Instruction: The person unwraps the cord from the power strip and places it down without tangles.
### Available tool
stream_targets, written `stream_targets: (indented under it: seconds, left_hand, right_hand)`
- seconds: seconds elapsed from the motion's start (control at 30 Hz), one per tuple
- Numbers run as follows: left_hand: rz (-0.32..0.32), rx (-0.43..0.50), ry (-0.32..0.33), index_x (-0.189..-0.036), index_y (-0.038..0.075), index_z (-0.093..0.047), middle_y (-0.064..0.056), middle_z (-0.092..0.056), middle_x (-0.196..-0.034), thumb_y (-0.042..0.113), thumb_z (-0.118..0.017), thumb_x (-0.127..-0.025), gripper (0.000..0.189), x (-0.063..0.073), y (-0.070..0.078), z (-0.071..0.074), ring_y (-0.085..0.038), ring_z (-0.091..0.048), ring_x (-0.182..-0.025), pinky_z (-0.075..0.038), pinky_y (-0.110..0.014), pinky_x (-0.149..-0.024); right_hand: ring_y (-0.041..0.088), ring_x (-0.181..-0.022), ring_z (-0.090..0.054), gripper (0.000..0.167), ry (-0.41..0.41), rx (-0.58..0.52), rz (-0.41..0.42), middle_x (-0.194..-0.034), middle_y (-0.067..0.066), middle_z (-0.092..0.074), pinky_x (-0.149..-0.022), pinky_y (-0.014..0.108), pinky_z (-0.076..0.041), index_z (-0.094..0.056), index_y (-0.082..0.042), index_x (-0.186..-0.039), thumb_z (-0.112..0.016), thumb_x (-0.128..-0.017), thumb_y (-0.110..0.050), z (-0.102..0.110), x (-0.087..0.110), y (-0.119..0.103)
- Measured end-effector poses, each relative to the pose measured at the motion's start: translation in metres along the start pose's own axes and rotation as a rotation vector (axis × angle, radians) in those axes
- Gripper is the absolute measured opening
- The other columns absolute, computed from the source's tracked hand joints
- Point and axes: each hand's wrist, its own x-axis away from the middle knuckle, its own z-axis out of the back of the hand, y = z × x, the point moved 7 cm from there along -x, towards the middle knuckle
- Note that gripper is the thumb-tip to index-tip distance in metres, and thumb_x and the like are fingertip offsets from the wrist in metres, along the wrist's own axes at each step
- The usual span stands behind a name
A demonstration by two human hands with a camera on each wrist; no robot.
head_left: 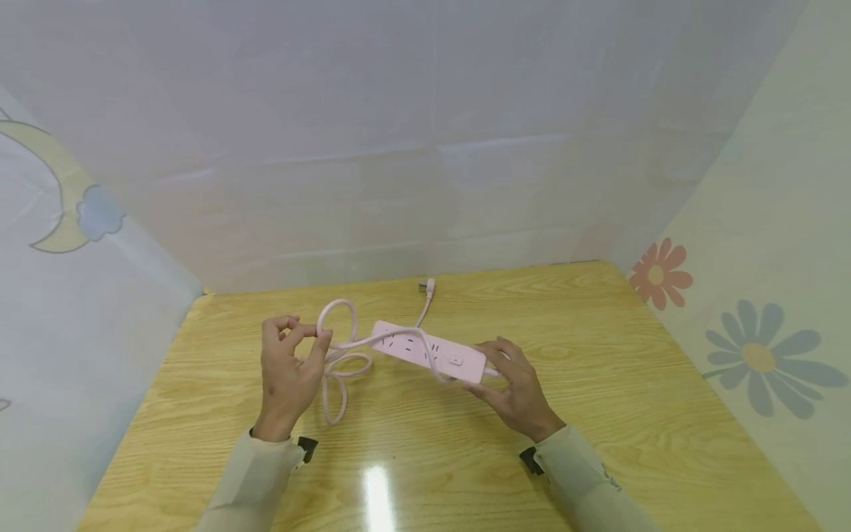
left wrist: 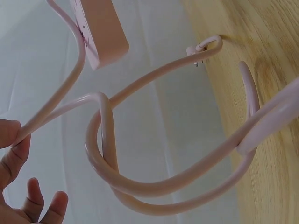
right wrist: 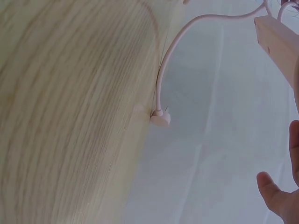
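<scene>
A pink power strip [head_left: 439, 354] with several sockets and a switch is held at its right end by my right hand [head_left: 517, 388], thumb on the near side and fingers on the far side. My left hand [head_left: 290, 369] pinches the strip's pink cord [left wrist: 51, 105] between thumb and index finger, left of the strip. From that pinch, loops of cord [head_left: 335, 421] hang down, and another stretch crosses over the sockets. The cord's plug [head_left: 430, 285] lies beyond the strip, towards the back of the table. In the right wrist view only some fingers [right wrist: 273, 191] and the strip's edge show.
The wooden table [head_left: 631, 355] reaches back to a pale curtain-like wall [head_left: 425, 185]. Side sheets carry a moon [head_left: 63, 185] on the left and flowers [head_left: 758, 357] on the right. Dark straps [head_left: 306, 448] sit at both wrists.
</scene>
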Motion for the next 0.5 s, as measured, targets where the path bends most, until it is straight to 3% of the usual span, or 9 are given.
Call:
stream_targets:
  seconds: [0.27,0.5]
  left_hand:
    - [0.031,-0.025,-0.034,-0.079,-0.006,-0.069,-0.023,-0.044,-0.101,-0.003,-0.075,-0.085,0.009,0.005,-0.004,0.002,-0.044,-0.048,-0.114,-0.029,-0.064,-0.096]
    - [0.089,-0.108,-0.132,-0.082,-0.007,-0.071,-0.022,-0.045,-0.107,0.002,-0.074,-0.087,0.01,0.01,-0.012,0.003,-0.038,-0.046,-0.105,-0.038,-0.045,-0.076]
  right_hand:
    - [0.03,-0.107,-0.057,0.057,-0.002,-0.01,-0.019,-0.113,0.011,-0.063,-0.104,0.063,-0.034,-0.064,-0.002,-0.122,-0.062,-0.092,-0.051,0.002,0.0,0.002]
    - [0.026,-0.106,-0.055,0.057,0.004,0.001,-0.027,-0.114,0.011,-0.062,-0.094,0.047,-0.044,-0.064,-0.003,-0.123,-0.061,-0.093,-0.051,0.003,0.0,0.002]
